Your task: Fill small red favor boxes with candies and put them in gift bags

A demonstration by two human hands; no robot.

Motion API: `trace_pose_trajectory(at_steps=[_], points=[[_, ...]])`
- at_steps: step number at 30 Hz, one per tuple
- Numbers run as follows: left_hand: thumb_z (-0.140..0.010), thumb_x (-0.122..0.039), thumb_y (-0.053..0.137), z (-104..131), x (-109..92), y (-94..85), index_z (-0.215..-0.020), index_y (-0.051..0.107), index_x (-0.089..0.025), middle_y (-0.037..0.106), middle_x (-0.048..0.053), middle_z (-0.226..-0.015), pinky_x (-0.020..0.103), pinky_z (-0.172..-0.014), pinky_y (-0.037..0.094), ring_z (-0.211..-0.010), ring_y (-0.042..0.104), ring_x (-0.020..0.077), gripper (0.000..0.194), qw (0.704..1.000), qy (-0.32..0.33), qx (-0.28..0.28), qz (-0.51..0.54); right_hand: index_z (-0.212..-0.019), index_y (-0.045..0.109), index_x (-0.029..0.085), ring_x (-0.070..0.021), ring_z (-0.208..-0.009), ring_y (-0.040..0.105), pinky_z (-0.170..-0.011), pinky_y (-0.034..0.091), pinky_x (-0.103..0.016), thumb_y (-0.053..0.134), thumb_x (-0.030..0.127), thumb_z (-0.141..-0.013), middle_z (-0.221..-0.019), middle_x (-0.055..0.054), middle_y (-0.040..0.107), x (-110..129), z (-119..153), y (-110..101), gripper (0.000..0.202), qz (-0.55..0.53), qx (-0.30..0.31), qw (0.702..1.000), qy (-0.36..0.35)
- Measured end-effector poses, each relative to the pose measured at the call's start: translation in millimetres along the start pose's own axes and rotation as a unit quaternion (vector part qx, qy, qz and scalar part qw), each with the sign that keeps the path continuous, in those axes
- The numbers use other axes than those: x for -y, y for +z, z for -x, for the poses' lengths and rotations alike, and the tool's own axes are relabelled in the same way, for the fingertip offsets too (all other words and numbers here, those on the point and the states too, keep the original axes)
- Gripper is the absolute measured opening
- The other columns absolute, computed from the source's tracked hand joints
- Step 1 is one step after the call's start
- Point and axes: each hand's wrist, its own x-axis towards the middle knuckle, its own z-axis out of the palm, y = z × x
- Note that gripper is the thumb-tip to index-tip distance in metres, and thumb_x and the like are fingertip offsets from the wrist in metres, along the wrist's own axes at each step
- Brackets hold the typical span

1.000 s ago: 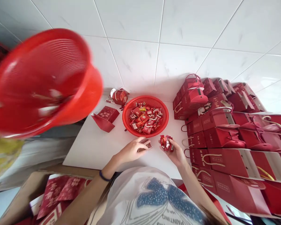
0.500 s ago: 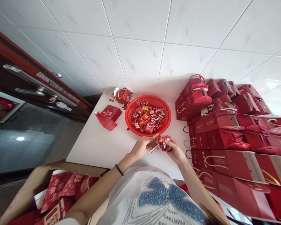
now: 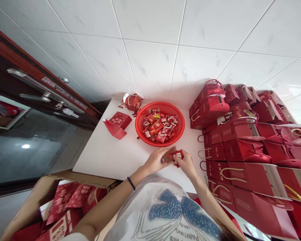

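My left hand (image 3: 155, 160) is closed around a small open box (image 3: 168, 156), whose brown inner side shows, just in front of the candy basket. Red-wrapped sweets (image 3: 177, 157) are pinched in my right hand (image 3: 187, 163), right at the mouth of that box. Beyond both hands sits a round red plastic basket (image 3: 137, 125), with many wrapped sweets (image 3: 160, 125) in it. To its left a red patterned box (image 3: 119, 121) lies with its flap spread out, and behind that stands a small red box (image 3: 132, 102) with a rounded top.
Red gift boxes with cord handles (image 3: 234, 150) are stacked along the right of the white table (image 3: 97, 157). At the lower left a cardboard carton (image 3: 90, 179) holds red packages. A tiled wall rises behind; a door (image 3: 40, 83) is at left.
My right hand has brought the sweets closer in against the box, and fewer of them show. The box has turned a little in my left hand. The camera view has shifted slightly.
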Motion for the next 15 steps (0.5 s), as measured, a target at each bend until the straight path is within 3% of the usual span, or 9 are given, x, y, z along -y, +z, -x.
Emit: trace_pose_trajectory(at_steps=[6,12,15], points=[[-0.081,-0.029,0.073,-0.7,-3.3,1.6,-0.139,0.055,-0.025,0.062,0.01,-0.138,0.045,-0.107,0.049,-0.124,0.06,0.0293,0.061,1.0,0.028,0.007,0.004,-0.066,0.052,0.023,-0.0122,-0.038,0.055,-0.038,0.042,-0.022,0.066,0.029,-0.069,-0.048,0.006,0.06,5.4,-5.0,2.5,0.015,0.037,0.019,0.999,0.003],[-0.085,-0.021,0.065,0.8,-3.5,-2.1,-0.148,0.046,-0.029,0.058,0.009,-0.144,0.043,-0.109,0.047,-0.129,0.057,0.0273,0.066,1.0,0.025,0.007,0.012,-0.073,0.059,0.02,-0.0168,-0.045,0.06,-0.041,0.046,-0.026,0.073,0.037,-0.069,-0.054,0.0,0.065,14.1,-5.6,-2.9,0.023,-0.055,0.053,0.997,0.021],[-0.084,-0.018,0.064,-0.1,-5.4,-1.8,-0.143,0.051,-0.028,0.06,0.008,-0.141,0.042,-0.108,0.047,-0.127,0.059,0.0264,0.062,1.0,0.013,0.006,0.019,-0.079,0.065,0.018,-0.0154,-0.048,0.06,-0.044,0.046,-0.026,0.075,0.041,-0.069,-0.06,-0.001,0.067,21.3,-4.5,-4.7,0.027,-0.089,0.058,0.994,-0.008]])
